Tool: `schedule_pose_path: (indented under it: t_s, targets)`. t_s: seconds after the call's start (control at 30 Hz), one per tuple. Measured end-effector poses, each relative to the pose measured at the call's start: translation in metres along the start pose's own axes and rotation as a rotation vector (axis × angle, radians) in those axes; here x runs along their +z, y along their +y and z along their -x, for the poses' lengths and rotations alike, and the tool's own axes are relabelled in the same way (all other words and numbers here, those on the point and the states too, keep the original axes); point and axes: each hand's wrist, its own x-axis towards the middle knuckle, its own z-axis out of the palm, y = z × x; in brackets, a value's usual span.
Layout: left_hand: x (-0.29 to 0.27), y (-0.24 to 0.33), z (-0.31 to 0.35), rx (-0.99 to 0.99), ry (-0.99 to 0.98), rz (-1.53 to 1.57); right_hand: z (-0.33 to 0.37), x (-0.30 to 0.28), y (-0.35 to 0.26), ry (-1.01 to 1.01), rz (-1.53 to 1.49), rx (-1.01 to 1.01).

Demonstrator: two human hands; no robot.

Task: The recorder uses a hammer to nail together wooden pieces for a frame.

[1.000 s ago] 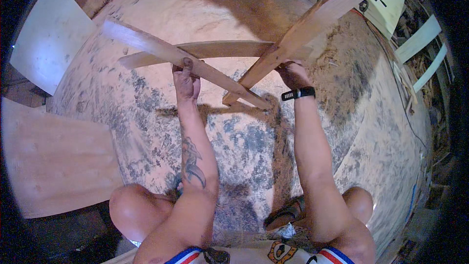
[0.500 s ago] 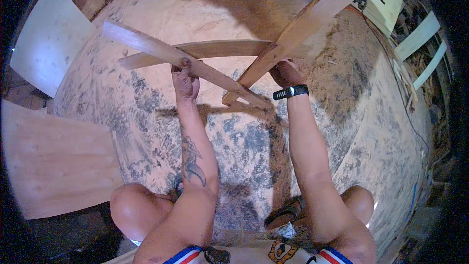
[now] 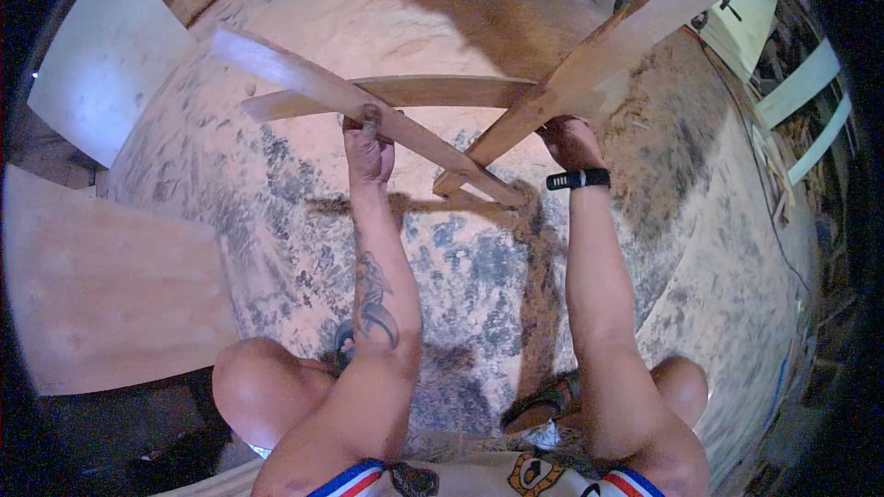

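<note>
A wooden frame of planks joined in a V with a crosspiece is in front of me. My left hand is closed where the left plank crosses the crosspiece, its thumb on the plank's face. My right hand, a black band on its wrist, grips the longer right plank from below; its fingers are partly hidden behind the wood. That plank rises to the upper right. Both planks cross at the V's point, close above the dusty floor.
Two pale wooden panels, one upper and one lower, stand at the left. Sawdust lies heaped at the right. Wood strips, scraps and a cable line the right edge. My bent knees and sandalled feet are below.
The view has shifted slightly, so the frame and both hands appear a little farther right. Both grips stay the same.
</note>
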Motion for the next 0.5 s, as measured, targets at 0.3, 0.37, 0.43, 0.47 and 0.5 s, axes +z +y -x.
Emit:
schedule_pose_path:
  t_s: [0.3, 0.37, 0.43, 0.47, 0.5]
  targets:
    - [-0.009, 0.004, -0.003, 0.011, -0.009, 0.003, -0.006, -0.003, 0.015, -0.117, 1.306, -0.133]
    - [-0.013, 0.005, -0.004, 0.013, -0.037, 0.001, -0.004, -0.005, 0.019, -0.063, 0.730, -0.068]
    - [-0.009, -0.004, -0.006, 0.001, -0.052, 0.023, -0.006, -0.014, 0.036, 0.008, 0.175, 0.003]
    - [-0.001, -0.015, -0.005, -0.014, -0.062, 0.049, -0.009, -0.026, 0.056, 0.004, 0.399, -0.101]
    - [0.001, -0.015, -0.005, -0.008, -0.030, 0.036, -0.011, -0.025, 0.061, -0.016, 0.603, -0.210]
